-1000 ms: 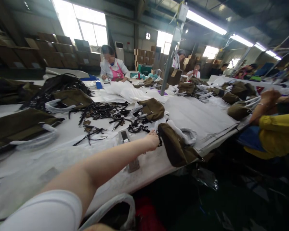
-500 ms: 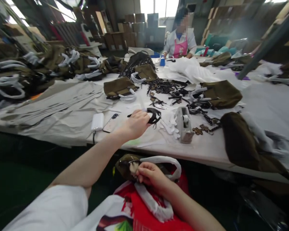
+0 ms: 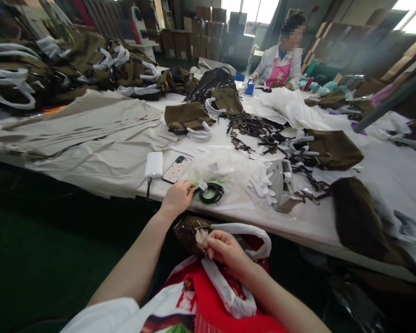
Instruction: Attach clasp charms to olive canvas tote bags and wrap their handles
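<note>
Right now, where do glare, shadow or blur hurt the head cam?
Head view: back window blown out white; head view: floor at left sunk in deep shadow; head view: dark bag at right looks soft and stretched; head view: left hand and coiled black strap fairly legible.

The bare left forearm (image 3: 135,259), below a white cloth sleeve (image 3: 106,315) at the lower left of the frame, slants up toward the centre, where the left hand (image 3: 178,198) lies back upward, fingers bent and pointing right. The bare right forearm (image 3: 280,293) rises from the lower right; below centre, the right hand (image 3: 224,247) curls, thumb and forefinger pinched.
</note>
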### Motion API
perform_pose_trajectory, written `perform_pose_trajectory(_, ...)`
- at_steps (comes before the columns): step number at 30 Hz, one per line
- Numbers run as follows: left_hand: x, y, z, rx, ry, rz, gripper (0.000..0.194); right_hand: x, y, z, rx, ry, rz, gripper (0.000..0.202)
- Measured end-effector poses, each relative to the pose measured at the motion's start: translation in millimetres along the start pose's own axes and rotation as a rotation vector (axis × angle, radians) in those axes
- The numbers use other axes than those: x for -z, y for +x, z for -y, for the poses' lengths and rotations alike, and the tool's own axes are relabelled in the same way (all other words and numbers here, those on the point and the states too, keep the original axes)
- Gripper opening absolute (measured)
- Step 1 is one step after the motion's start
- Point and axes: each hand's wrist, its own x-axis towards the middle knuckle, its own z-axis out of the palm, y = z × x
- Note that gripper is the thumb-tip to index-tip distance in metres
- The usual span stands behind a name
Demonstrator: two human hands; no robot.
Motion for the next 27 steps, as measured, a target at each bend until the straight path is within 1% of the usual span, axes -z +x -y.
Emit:
perform_pose_trajectory(2, 5.1, -8.2, 13.1, 0.058, 0.022, 0.069, 0.022, -3.9, 5.3, 0.5, 0.014, -0.011, -0.029, 0.039)
perform_pose_trajectory(4, 5.5, -16.8, 19.6, 0.093, 0.06, 0.121, 0.02, -8.4, 9.7, 1.7, 0.013, -0.022, -0.042, 0.04)
perform_pose_trajectory(8, 2.4, -33.8, 17.9, 0.232, 0.16, 0.087, 0.024, -16.6, 13.3, 5.2, -0.007, -0.063, -0.027, 0.04)
perform_pose_trajectory(9, 1.7, -38.2, 17.5, 0.27, 0.18, 0.095, 0.028, -17.8, 13.3, 5.9, -0.01, -0.074, -0.025, 0.039)
perform_pose_trajectory(10, 0.8, -42.6, 18.1, 0.297, 0.188, 0.127, 0.031, -18.7, 13.2, 6.4, -0.009, -0.082, -0.026, 0.039)
perform_pose_trajectory(12, -1.6, -51.6, 22.4, 0.325, 0.128, 0.251, 0.035, -19.2, 13.1, 6.7, -0.006, -0.088, -0.031, 0.037)
perform_pose_trajectory(13, -2.9, -56.2, 25.5, 0.326, 0.05, 0.317, 0.035, -19.1, 13.2, 6.5, -0.005, -0.089, -0.033, 0.037)
perform_pose_trajectory(14, -3.9, -60.9, 28.7, 0.323, -0.044, 0.361, 0.035, -19.0, 13.6, 6.0, -0.006, -0.091, -0.032, 0.037)
perform_pose_trajectory(15, -4.1, -65.8, 31.4, 0.321, -0.137, 0.369, 0.034, -19.0, 14.2, 5.4, -0.006, -0.096, -0.029, 0.037)
perform_pose_trajectory(16, -3.2, -70.7, 33.1, 0.321, -0.217, 0.341, 0.032, -19.2, 15.0, 4.7, -0.005, -0.104, -0.024, 0.037)
perform_pose_trajectory(17, -0.9, -75.6, 33.5, 0.32, -0.28, 0.289, 0.03, -19.8, 15.8, 4.2, 0.0, -0.114, -0.021, 0.037)
perform_pose_trajectory(19, 8.0, -84.6, 30.0, 0.33, -0.397, 0.188, 0.03, -22.2, 17.8, 3.9, 0.028, -0.141, -0.017, 0.036)
perform_pose_trajectory(20, 14.2, -88.4, 26.4, 0.335, -0.47, 0.165, 0.032, -23.9, 18.6, 4.3, 0.048, -0.159, -0.014, 0.036)
perform_pose_trajectory(23, 34.4, -95.5, 12.6, 0.315, -0.696, 0.158, 0.035, -29.9, 20.5, 7.9, 0.12, -0.223, 0.006, 0.036)
perform_pose_trajectory(25, 45.0, -97.2, 4.7, 0.286, -0.741, 0.138, 0.035, -33.3, 21.0, 10.6, 0.15, -0.251, 0.017, 0.035)
perform_pose_trajectory(27, 50.7, -97.8, -0.5, 0.263, -0.696, 0.101, 0.035, -35.3, 21.1, 12.2, 0.154, -0.266, 0.019, 0.035)
